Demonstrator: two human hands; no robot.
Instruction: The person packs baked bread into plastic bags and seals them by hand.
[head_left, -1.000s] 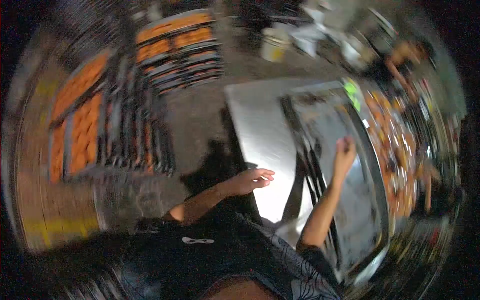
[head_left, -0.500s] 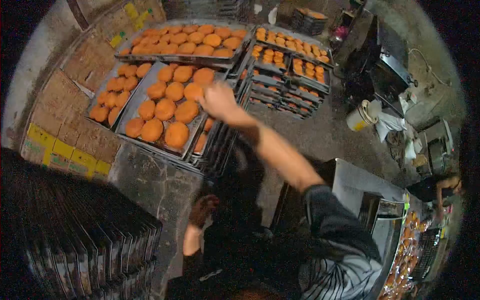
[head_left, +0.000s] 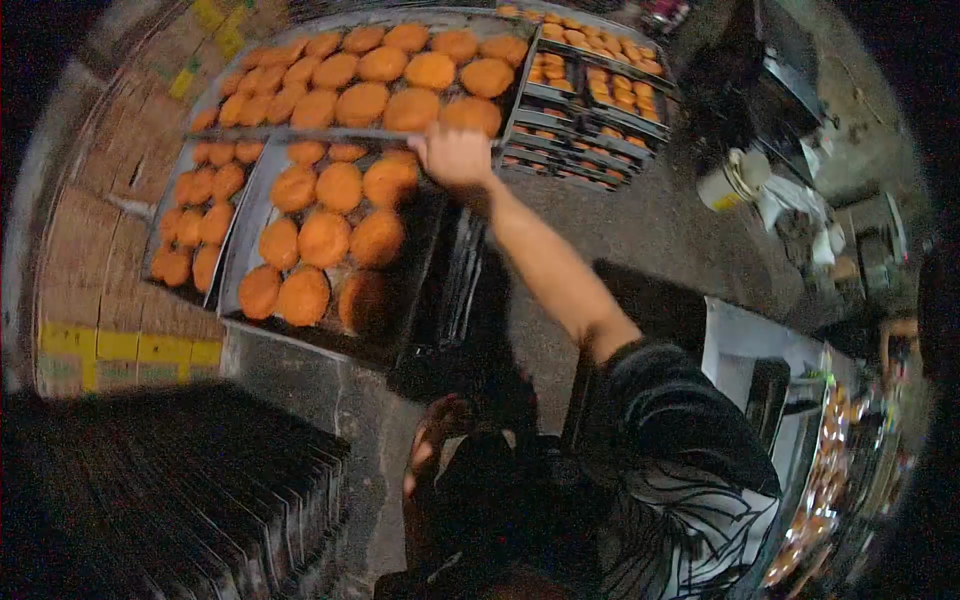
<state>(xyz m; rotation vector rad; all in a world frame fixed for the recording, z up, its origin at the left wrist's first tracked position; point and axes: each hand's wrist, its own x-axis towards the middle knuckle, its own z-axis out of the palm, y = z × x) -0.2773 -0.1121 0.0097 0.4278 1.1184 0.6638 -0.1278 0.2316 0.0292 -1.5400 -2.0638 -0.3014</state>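
Note:
My right hand reaches forward with its fingers closed over the near rim of the upper baking tray. Rows of round orange-brown buns fill that tray. Its near edge overlaps the far row of buns in a lower tray, which lies closer to me. My arm casts a shadow over the right side of this lower tray. Low beside my body, my left hand hangs in dim light, apart from the trays. Its fingers are too dark and blurred to make out.
A narrow stack of dark trays stands at lower left. More stacked trays of buns stand beyond my right hand. Cardboard boxes line the left. A white bucket, a metal table and wrapped goods are on the right.
My right hand has moved from above the lower tray's right side to the upper tray's rim. The upper tray has come nearer, now partly covering the lower tray's far row. The view has shifted.

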